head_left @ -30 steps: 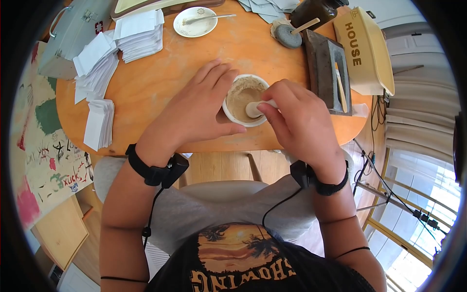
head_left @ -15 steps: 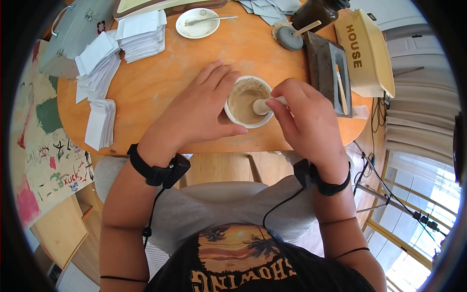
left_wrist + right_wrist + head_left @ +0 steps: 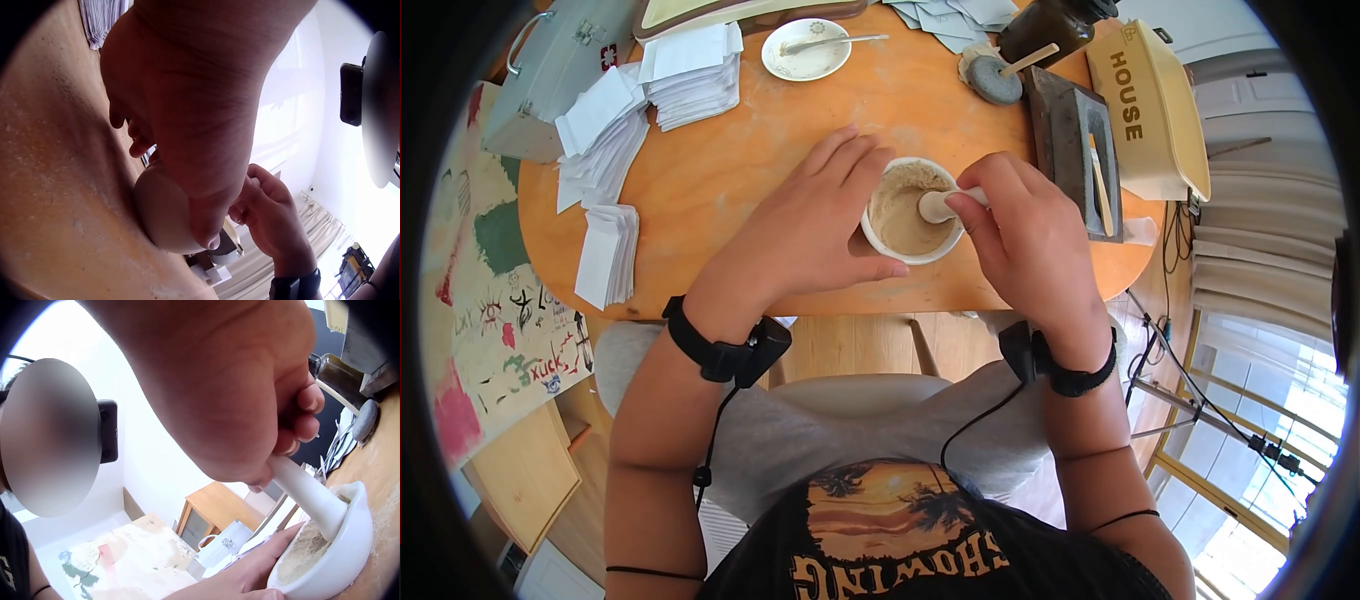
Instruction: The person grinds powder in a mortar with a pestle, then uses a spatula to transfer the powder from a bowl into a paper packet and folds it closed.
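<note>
Head view faces down; both wrist views, close and perhaps tilted, share the bowl [image 3: 353, 547]

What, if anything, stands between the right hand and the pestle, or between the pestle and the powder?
Nothing visible: the right hand grips the pestle, whose head is at the powder inside the bowl. The left hand curves round the bowl's outside.

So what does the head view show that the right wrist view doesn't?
Only the head view: the patterned dish with a spoon across it, and the "HOUSE" lettering.

Only the right wrist view: the person's blurred head, with a black device beside it.

Both: the white pestle in the right hand, the powdery white bowl with the left hand against it, and the grey stone disc.
</note>
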Action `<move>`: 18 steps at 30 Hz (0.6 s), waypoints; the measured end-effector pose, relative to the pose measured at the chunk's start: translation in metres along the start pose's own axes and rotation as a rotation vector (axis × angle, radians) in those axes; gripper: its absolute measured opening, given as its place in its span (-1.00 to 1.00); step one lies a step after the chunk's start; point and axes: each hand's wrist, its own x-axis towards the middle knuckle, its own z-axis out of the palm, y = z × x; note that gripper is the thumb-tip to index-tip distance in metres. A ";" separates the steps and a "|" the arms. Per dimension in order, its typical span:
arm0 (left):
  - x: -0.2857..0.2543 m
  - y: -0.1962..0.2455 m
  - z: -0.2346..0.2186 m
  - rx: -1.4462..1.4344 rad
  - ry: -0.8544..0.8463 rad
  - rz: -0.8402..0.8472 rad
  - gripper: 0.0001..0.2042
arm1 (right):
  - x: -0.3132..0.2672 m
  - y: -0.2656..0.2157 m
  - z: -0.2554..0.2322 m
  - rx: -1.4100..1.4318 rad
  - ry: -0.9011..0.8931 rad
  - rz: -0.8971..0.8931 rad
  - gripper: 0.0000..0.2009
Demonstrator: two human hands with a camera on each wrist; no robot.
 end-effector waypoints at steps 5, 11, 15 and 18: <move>0.000 0.000 0.001 -0.007 0.000 -0.005 0.08 | 0.003 0.001 0.002 -0.019 0.051 0.009 -0.80; -0.001 0.000 0.001 0.003 -0.006 -0.012 0.08 | 0.003 0.003 0.008 -0.005 0.069 0.003 -0.79; 0.000 0.002 -0.001 -0.012 -0.009 -0.015 0.08 | 0.004 0.003 0.008 -0.044 0.054 -0.023 -0.79; 0.000 0.001 0.000 -0.010 -0.005 -0.020 0.08 | 0.006 0.002 0.008 -0.034 0.075 -0.020 -0.79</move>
